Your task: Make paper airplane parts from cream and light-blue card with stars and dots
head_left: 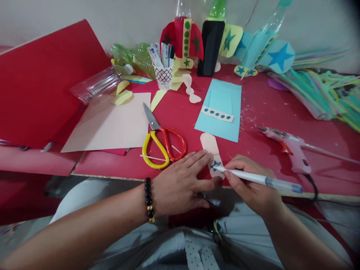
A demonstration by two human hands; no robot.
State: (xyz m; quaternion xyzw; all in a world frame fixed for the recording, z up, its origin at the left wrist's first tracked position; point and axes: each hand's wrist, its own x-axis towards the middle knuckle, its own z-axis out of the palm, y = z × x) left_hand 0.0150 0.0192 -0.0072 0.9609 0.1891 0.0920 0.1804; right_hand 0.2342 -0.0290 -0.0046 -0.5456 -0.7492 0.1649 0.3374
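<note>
Pale paper (216, 158), apparently steadied by the spread left hand (180, 183) — the right hand (253, 183) pinches a pen (250, 175) at its blue star (215, 165).

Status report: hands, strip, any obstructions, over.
Left hand on pale paper strip. Right hand holding white pen, tip on blue star. Scissors nearby, clear of strip.

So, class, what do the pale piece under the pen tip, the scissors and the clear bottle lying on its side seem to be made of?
Pale piece: paper or thin card with a matt face, going by its thin, cut edge.
Scissors: blades probably metal, grey and shiny; red and yellow handles glossy, perhaps plastic-coated.
Clear bottle: probably thin, glossy plastic, being see-through with bright highlights.
</note>
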